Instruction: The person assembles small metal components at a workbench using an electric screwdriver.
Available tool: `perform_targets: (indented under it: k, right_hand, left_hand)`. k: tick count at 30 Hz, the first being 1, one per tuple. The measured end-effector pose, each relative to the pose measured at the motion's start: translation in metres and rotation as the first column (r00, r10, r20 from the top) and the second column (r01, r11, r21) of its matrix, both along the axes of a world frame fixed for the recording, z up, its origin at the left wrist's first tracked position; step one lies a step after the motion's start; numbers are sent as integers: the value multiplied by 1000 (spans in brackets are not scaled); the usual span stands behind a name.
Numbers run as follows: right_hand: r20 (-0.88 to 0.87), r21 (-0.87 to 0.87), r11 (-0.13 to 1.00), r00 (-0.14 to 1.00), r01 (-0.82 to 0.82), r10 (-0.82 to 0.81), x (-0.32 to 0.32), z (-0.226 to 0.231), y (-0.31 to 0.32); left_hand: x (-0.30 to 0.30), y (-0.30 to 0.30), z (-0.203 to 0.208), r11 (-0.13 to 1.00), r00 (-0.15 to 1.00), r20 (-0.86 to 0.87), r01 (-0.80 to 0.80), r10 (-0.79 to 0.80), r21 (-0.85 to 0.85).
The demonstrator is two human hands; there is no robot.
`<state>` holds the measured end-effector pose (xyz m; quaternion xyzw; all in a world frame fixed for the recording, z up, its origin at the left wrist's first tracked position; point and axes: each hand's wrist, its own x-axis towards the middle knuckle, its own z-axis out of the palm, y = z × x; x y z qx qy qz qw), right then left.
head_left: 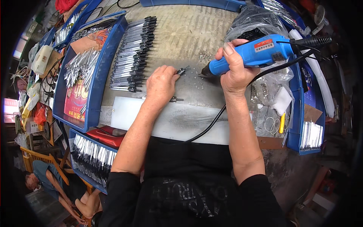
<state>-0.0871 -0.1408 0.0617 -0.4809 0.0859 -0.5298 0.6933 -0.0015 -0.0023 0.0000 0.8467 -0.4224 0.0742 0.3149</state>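
Observation:
My right hand (236, 62) is wrapped round a blue electric screwdriver (251, 55), whose black nose points left and down toward the tabletop. Between the fingertips of my left hand (162, 83) is a slim metal rod with a dark end (183, 70); the fingers hide the rest of it. The screwdriver's tip is to the right of that end, apart from it. Small metal pieces (199, 81) lie scattered under the tip, with a denser heap (205, 56) farther back. Another metal rod (176, 99) lies partly behind my left wrist.
Dark-ended metal rods (132, 56) lie in a row left of my hand. Blue trays (99, 75) of rods flank the worktable. A white sheet (189, 123) lies at the near edge, crossed by the black cord (211, 125). Clear plastic bags (261, 22) stand right. Another person (56, 185) sits lower left.

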Motion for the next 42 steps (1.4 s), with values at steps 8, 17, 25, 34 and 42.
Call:
perform_targets:
  k: [8, 17, 25, 34, 42]
  right_hand:
    - [3, 4, 1000, 1000, -2, 2, 0, 0, 0]
    - [-1, -1, 1000, 1000, 3, -3, 0, 1, 1]
    - [-24, 5, 1000, 1000, 19, -19, 0, -1, 0]
    - [20, 5, 1000, 1000, -4, 4, 1, -1, 0]
    - [-22, -51, 999, 1000, -18, 17, 12, 8, 13]
  left_hand:
    - [-3, 1, -3, 997, 995, 78, 61, -64, 49]
    - [-3, -1, -2, 992, 992, 101, 60, -72, 113]
    - [-4, -3, 1, 986, 989, 116, 73, -91, 148]
    - [-3, -4, -1, 996, 996, 73, 51, -57, 77]
    - [-3, -4, -6, 991, 991, 117, 45, -60, 123]
